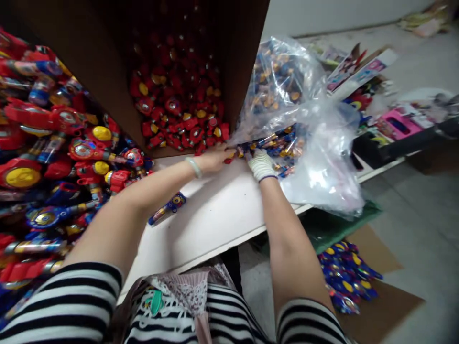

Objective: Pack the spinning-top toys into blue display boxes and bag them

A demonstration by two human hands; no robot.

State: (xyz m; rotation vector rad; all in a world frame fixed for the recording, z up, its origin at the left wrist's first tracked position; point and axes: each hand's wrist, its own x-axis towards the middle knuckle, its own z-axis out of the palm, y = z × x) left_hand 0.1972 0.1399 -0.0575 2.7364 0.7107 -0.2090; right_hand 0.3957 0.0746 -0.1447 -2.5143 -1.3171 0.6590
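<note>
Nearest us are our black-and-white striped shirt point(229, 296) and a patterned apron point(190, 289), with a green clip point(156, 302) at the chest. Just beyond, we have a white tabletop point(211, 205), where a single blue toy point(168, 209) lies beneath our left forearm. Low on the right, blue and yellow toys point(347, 272) lie on an open carton point(390, 306), near a green sheet point(340, 229) below the table edge.

To our left rises a heap of red, blue and yellow toys point(46, 119). Further in, our bare left hand point(213, 161), a pale bracelet point(194, 166) at its wrist, reaches to a small red piece point(229, 157); we cannot tell whether its fingers pinch it. Our right hand point(262, 165), in a white knitted glove, is just beside it, against the small blue and yellow toys point(287, 143) at the mouth of a clear plastic bag point(322, 181). We cannot tell whether those fingers are spread or pressed together.

Behind our left hand stands a tall brown box point(96, 71) with many red toys point(186, 119) inside. Farther right we see a pink package point(398, 126), and beyond everything a pale wall point(322, 14).
</note>
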